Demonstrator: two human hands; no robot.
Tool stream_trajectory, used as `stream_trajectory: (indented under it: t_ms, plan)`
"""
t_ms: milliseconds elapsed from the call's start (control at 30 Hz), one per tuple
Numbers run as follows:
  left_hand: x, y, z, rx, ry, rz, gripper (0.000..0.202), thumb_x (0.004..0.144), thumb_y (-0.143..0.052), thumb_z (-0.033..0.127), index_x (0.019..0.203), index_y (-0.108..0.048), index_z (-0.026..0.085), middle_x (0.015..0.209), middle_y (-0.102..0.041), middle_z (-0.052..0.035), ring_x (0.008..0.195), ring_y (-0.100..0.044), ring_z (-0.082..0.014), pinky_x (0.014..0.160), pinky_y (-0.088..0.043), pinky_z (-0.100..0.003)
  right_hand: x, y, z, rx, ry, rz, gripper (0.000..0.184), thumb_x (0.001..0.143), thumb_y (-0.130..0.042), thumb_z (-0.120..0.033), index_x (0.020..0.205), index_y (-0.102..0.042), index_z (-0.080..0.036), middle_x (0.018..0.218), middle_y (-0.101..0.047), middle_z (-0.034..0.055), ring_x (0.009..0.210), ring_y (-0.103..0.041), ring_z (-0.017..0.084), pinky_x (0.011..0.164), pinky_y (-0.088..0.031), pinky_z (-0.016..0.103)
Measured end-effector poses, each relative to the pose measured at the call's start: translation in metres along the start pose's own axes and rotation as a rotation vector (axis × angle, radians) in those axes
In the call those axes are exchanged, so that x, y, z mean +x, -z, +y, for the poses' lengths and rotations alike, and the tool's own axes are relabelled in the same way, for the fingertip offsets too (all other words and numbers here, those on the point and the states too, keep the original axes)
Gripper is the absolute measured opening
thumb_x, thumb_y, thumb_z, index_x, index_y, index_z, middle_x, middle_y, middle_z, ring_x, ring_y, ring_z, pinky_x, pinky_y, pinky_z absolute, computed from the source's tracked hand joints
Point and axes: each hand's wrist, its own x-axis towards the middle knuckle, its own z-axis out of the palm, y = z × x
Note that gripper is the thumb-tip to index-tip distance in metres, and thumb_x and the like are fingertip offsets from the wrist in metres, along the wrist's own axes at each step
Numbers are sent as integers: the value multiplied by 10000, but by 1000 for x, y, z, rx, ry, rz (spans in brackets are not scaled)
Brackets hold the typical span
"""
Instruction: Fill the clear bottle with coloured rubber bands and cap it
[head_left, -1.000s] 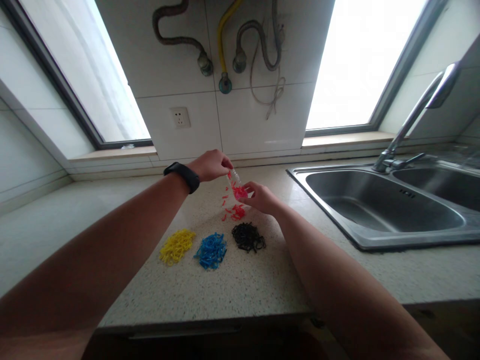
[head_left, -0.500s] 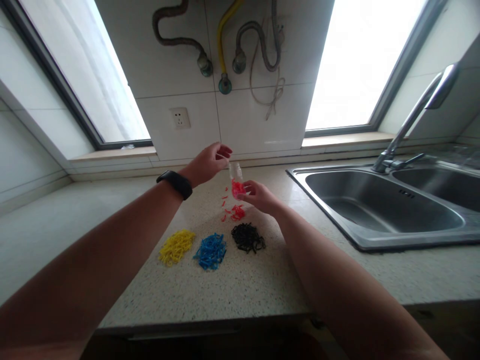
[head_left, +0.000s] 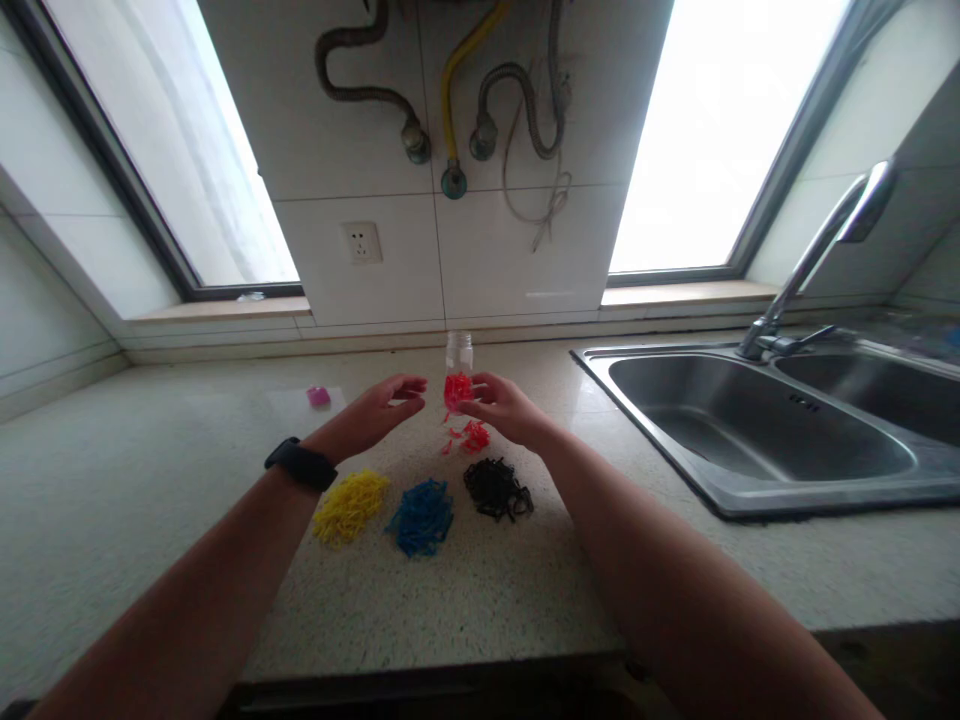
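A clear bottle [head_left: 459, 352], its lower part filled with red pieces, stands upright on the counter. My right hand [head_left: 501, 406] grips it from the right, thumb and fingers on its lower part. On the other side of the bottle, my left hand [head_left: 381, 408] is open, fingers apart and holding nothing. Just in front of the bottle lies a small pile of red pieces [head_left: 474, 437], with a few loose ones beside it. Closer to me are piles of yellow bands [head_left: 351, 507], blue bands [head_left: 421, 517] and black bands [head_left: 497, 488].
A pink object [head_left: 319, 397], perhaps a cap, rests on the counter [head_left: 172, 450] left of my hand. At the right is a steel double sink [head_left: 720, 490] with a tall faucet [head_left: 817, 250]. Hoses and a socket [head_left: 362, 243] are on the tiled wall behind.
My left hand has drawn back from the bottle's mouth, down and to the left. The bottle has shifted slightly left with my right hand. The pink object has come into view.
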Motion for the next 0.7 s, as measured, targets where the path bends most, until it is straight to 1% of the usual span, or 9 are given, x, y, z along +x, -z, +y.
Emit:
stream_trajectory:
  t_ms: [100, 200, 233, 300, 400, 467, 567, 633, 700]
  plan:
    - [-12, -5, 0, -86, -19, -85, 510, 912, -624, 415, 1357, -528, 186, 1383, -562, -128, 1219, -568, -232, 1050, -442, -429, -1, -11, -4, -49, 27, -23, 489, 767, -790, -374, 1151, -589, -150, 1049, -711, 107, 846, -664, 161, 742, -536, 305]
    - [-17, -13, 7, -251, -38, -169, 474, 908, -643, 385, 1332, -558, 192, 1340, -601, -124, 1166, -599, -232, 984, -477, -399, 0, -22, -6, -200, 55, -32, 510, 739, -805, -424, 1149, -638, -172, 1046, -709, 83, 766, -616, 139, 671, -508, 281]
    - [-18, -15, 9, -300, -30, -165, 457, 904, -648, 384, 1307, -575, 183, 1308, -622, -128, 1126, -616, -232, 936, -496, -386, 0, -25, -6, -254, 68, -23, 505, 743, -798, -440, 1152, -653, -182, 1045, -706, 73, 743, -597, 131, 651, -494, 272]
    - [-20, -19, 13, -377, 2, -122, 452, 897, -656, 386, 1286, -581, 170, 1265, -645, -133, 1079, -632, -234, 862, -512, -365, 1, -27, -6, -327, 86, -20, 506, 760, -779, -457, 1183, -666, -204, 1040, -698, 59, 719, -570, 122, 629, -474, 261]
    - [-21, -20, 12, -435, 21, -67, 473, 889, -669, 384, 1294, -561, 165, 1245, -655, -134, 1090, -630, -237, 838, -511, -350, 3, -20, -5, -370, 95, -37, 504, 809, -731, -457, 1241, -648, -211, 1042, -689, 60, 739, -569, 127, 648, -478, 261]
    - [-21, -17, 6, -416, 15, -47, 469, 888, -673, 384, 1283, -559, 159, 1227, -664, -136, 1079, -636, -230, 830, -509, -340, 4, -10, -2, -396, 105, 6, 439, 866, -670, -442, 1225, -646, -191, 1062, -687, 72, 791, -583, 137, 706, -490, 272]
    - [-19, -7, -11, -325, -9, 9, 472, 888, -674, 395, 1277, -555, 157, 1204, -675, -137, 1055, -648, -223, 845, -511, -353, 4, 7, 6, -505, 108, 136, 302, 927, -584, -362, 1152, -658, -174, 1070, -695, 81, 846, -600, 145, 796, -488, 292]
    - [-18, 2, -26, -252, -29, 17, 486, 876, -684, 402, 1279, -557, 163, 1210, -674, -131, 1070, -650, -226, 905, -507, -387, 6, 14, 9, -608, 75, 154, 240, 929, -559, -273, 1119, -668, -177, 1069, -705, 81, 871, -618, 152, 825, -484, 295]
    - [-17, 11, -43, -185, -27, 8, 497, 856, -697, 414, 1270, -571, 169, 1222, -669, -125, 1075, -653, -233, 950, -499, -419, 12, 17, 10, -716, 29, 120, 251, 929, -528, -214, 1129, -676, -179, 1093, -712, 82, 912, -637, 164, 848, -481, 292]
